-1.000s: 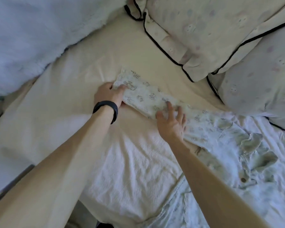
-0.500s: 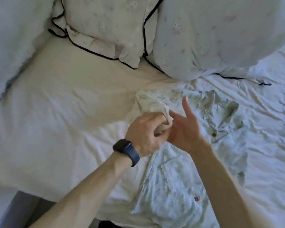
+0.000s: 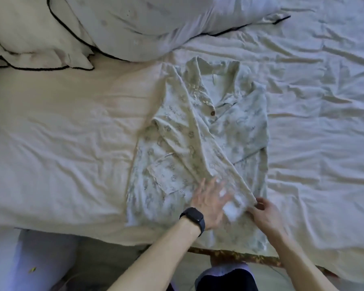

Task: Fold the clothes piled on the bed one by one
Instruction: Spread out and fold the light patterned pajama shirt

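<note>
A pale printed pyjama shirt (image 3: 200,148) with brown buttons lies front up on the white bed sheet (image 3: 61,143), collar toward the pillows. Its left sleeve is folded diagonally across the front down to the hem. My left hand (image 3: 208,202), wearing a dark watch, lies flat with spread, blurred fingers on the lower part of the shirt. My right hand (image 3: 265,213) pinches the cuff end of the folded sleeve near the shirt's lower right edge.
Two pillows (image 3: 118,24) with black piping lie at the head of the bed, just beyond the collar. The wrinkled sheet spreads wide to the left and right. The bed's near edge (image 3: 235,254) with a patterned trim runs below my hands.
The sleeve that was stretched out to the left has been carried across the shirt front. Both hands came down to the hem, and the view has shifted right.
</note>
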The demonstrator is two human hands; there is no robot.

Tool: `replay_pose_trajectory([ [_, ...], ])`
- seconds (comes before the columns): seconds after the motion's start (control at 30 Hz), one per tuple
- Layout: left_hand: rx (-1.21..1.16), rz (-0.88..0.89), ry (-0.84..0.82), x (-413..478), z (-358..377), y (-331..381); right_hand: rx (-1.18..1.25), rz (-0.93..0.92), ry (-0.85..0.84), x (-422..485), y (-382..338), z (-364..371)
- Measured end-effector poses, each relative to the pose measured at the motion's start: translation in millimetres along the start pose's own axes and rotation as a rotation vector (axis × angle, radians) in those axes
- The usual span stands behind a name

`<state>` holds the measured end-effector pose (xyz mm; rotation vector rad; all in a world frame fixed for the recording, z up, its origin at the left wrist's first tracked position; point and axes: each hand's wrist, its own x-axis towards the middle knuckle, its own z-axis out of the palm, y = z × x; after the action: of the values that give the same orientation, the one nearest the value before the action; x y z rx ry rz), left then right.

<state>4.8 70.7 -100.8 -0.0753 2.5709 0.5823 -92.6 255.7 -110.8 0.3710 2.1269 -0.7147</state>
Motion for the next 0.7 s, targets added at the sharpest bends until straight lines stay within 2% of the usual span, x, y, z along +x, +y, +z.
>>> replay_pose_trajectory([
  [0.07, 0.043, -0.216, -0.067, 1.4, 18.5, -9.8, -0.155, -0.078, 0.039, 1.1, 18.5, -0.9],
  [0.13, 0.09, -0.312, -0.158, 0.2, 32.3, -20.5, -0.136, -0.138, 0.047, 0.5, 28.9, -1.8],
  [0.27, 0.166, -0.301, -0.187, -4.8, 39.8, -29.8, 0.074, -0.116, -0.042, 0.0, 27.6, 2.7],
  [0.4, 0.148, -0.234, -0.159, -7.0, 35.5, -30.8, 0.04, -0.04, 0.088, 2.9, 21.0, 0.8],
  [0.5, 0.035, -0.206, -0.045, -10.7, 17.2, -37.6, -0.093, 0.011, 0.2, 0.5, 12.4, -4.2],
  [0.57, -0.043, -0.25, 0.127, -11.1, -1.1, -48.4, -0.122, -0.027, 0.259, -4.1, 0.6, -2.4],
  [0.63, -0.107, -0.393, 0.338, -8.5, -22.2, -71.6, -0.167, -0.156, 0.263, -10.4, -23.1, 8.1],
  [0.7, -0.165, -0.573, 0.482, -1.3, -43.6, -107.0, -0.22, -0.29, 0.269, -15.3, -58.7, 25.4],
])
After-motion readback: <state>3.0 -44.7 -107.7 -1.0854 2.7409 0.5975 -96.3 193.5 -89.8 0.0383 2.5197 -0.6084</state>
